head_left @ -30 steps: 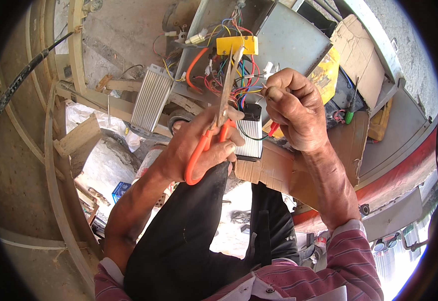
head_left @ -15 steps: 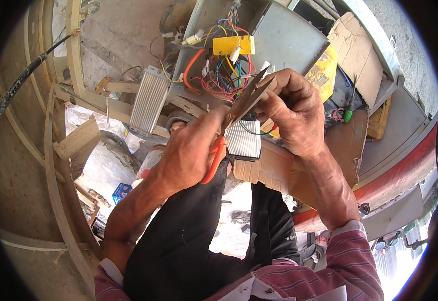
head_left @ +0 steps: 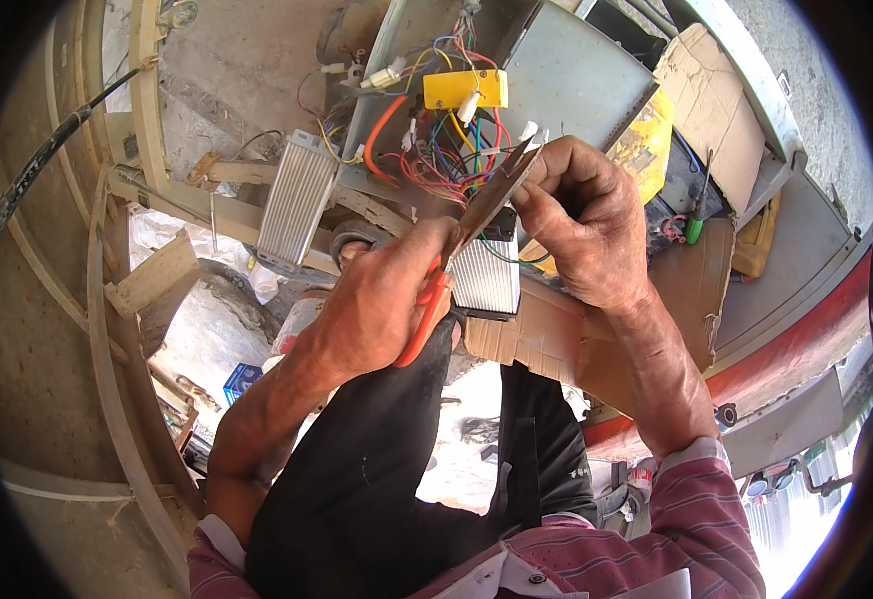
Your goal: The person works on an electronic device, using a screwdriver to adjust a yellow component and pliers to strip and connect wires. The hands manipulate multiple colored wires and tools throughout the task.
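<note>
A pair of scissors [head_left: 494, 200] with rusty blades and orange handles is in my left hand [head_left: 376, 299], whose fingers are wrapped round the handles. The blades point up and to the right, closed together or nearly so. At their tips, my right hand [head_left: 596, 235] has thumb and forefinger pinched; whatever is between them is too small to make out. A thin green wire [head_left: 501, 260] curves below the blades toward the right palm. Under the scissors sits a silver finned box [head_left: 486, 280]. Just beyond lies a tangle of coloured wires [head_left: 446, 160] with white connectors.
A second finned box [head_left: 296, 200] leans at the left. A yellow block [head_left: 464, 90] sits among the wires by a grey metal panel [head_left: 571, 75]. Cardboard [head_left: 676, 290] lies to the right, near a green-handled screwdriver [head_left: 695, 228]. A metal frame [head_left: 107, 349] curves along the left.
The scissor blades have swung from parted to together or nearly so. A red piece by the right palm is no longer visible. Both hands have barely moved.
</note>
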Demonstrator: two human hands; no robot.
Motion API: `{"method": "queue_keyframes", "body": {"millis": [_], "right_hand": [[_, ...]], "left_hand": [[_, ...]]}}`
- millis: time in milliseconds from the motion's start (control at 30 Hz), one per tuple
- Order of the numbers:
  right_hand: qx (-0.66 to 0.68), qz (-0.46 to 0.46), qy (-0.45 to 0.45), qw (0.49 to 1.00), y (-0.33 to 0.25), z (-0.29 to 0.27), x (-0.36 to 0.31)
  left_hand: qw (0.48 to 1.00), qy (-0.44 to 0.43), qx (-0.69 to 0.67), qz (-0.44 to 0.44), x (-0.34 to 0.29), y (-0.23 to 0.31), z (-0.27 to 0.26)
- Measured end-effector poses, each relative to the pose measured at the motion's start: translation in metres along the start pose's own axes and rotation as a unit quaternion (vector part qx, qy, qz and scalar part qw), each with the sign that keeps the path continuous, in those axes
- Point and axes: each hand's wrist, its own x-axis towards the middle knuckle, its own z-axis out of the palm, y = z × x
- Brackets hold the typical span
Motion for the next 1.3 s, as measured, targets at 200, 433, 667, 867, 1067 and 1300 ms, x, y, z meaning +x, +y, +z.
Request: {"method": "queue_keyframes", "body": {"millis": [200,433,667,867,1067,1300], "right_hand": [[0.034,0.009,0.003,0.999,-0.0025,0.0012,0.0004],[0.099,0.020,-0.005,0.995,0.0006,0.0010,0.0016],[0.015,0.013,-0.001,1.000,-0.0036,0.0006,0.0002],[-0.032,-0.023,0.004,0.999,-0.0021,0.0004,-0.0004],[-0.046,0.002,-0.012,0.999,-0.0030,-0.0024,-0.0028],[-0.077,-0.016,-0.005,0.997,0.0024,-0.0033,-0.0016]], "left_hand": [[0.998,-0.031,-0.055,0.012,0.0002,0.0033,0.0049],[0.987,-0.076,-0.140,-0.016,-0.0004,0.0022,0.0039],[0.997,-0.013,-0.070,0.020,0.0027,-0.0009,0.0047],[0.999,-0.013,-0.042,-0.015,0.0008,-0.0006,0.0066],[1.000,-0.004,-0.026,0.016,0.0031,-0.0031,0.0062],[0.999,-0.026,-0.025,0.000,0.0058,-0.0032,0.0051]]}}
